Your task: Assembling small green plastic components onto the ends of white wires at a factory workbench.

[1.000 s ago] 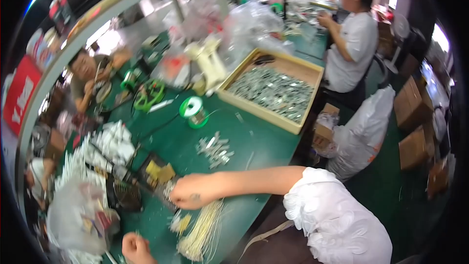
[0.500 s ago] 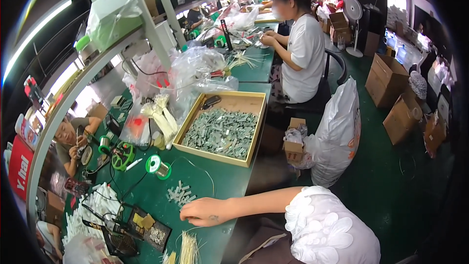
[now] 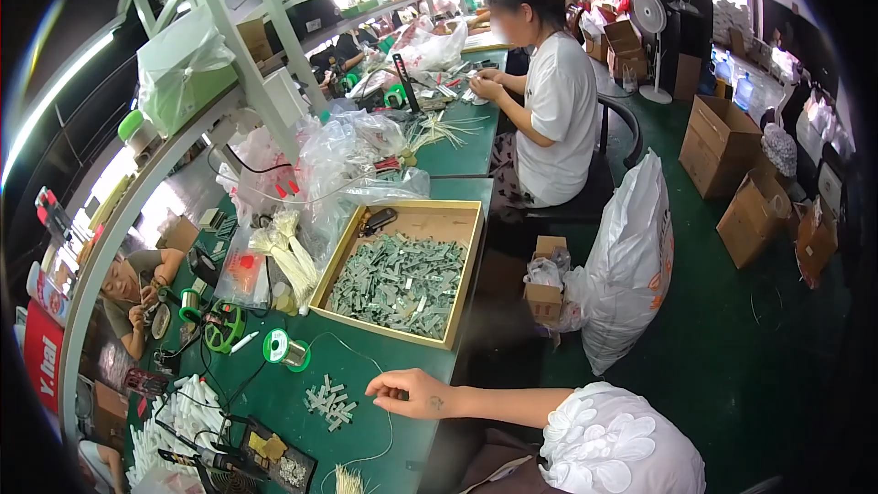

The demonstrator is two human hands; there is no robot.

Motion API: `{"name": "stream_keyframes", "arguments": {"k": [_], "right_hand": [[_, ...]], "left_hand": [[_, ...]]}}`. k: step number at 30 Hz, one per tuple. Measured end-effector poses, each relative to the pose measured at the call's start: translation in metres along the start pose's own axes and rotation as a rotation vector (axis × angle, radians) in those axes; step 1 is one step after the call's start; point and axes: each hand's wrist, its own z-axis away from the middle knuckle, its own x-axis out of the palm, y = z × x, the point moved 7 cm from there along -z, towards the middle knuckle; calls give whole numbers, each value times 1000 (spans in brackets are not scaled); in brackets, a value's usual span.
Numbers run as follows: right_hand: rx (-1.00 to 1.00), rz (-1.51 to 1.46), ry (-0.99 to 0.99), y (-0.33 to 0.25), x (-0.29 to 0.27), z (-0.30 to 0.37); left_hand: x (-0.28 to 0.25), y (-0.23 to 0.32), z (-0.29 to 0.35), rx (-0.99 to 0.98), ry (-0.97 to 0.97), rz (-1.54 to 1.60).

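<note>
My right hand [image 3: 409,394] is raised over the edge of the green workbench, its fingers loosely bent and apart, with nothing visible in them. Just left of it lies a small pile of grey-green circuit board strips [image 3: 330,403]. A thin wire loops from a solder spool [image 3: 286,351] and passes beside my fingertips. Beyond the hand stands a shallow yellow-rimmed tray [image 3: 376,330], heaped with many similar small board strips [image 3: 399,282]. A dark, key-fob-like object [image 3: 379,219] lies in its far left corner. My left hand is out of view.
Soldering gear on a dark stand [image 3: 294,463], white tubes [image 3: 187,421] and a bundle of pale wires [image 3: 349,481] occupy the near left. Plastic bags [image 3: 343,142] crowd the back. One co-worker [image 3: 558,101] sits ahead, another [image 3: 137,293] across the bench. A large white sack [image 3: 631,265] stands right.
My right hand has lifted away from the small pile of board strips and shifted right. The view has shifted a little, so the tray sits lower and further left.
</note>
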Motion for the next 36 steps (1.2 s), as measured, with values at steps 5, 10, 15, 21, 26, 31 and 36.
{"name": "stream_keyframes", "arguments": {"k": [5, 10, 15, 21, 26, 31, 36], "right_hand": [[115, -98, -52, 14, -6, 3], [154, -123, -107, 15, -6, 1], [195, -151, -94, 18, -8, 3], [213, -115, -125, 16, -7, 2], [186, -78, -89, 16, -8, 2], [232, -90, -122, 19, -5, 2], [242, -51, -102, 24, -7, 0]], "left_hand": [[-19, 1, 16, -411, 77, -584], [-31, -14, 20, -418, 115, -637], [-27, -1, 15, -346, 109, -744], [-22, 18, 8, -327, 128, -789], [-27, 14, 12, -354, 209, -743], [-36, 12, 15, -470, 248, -702], [-21, 30, 5, -540, 231, -756]]}}
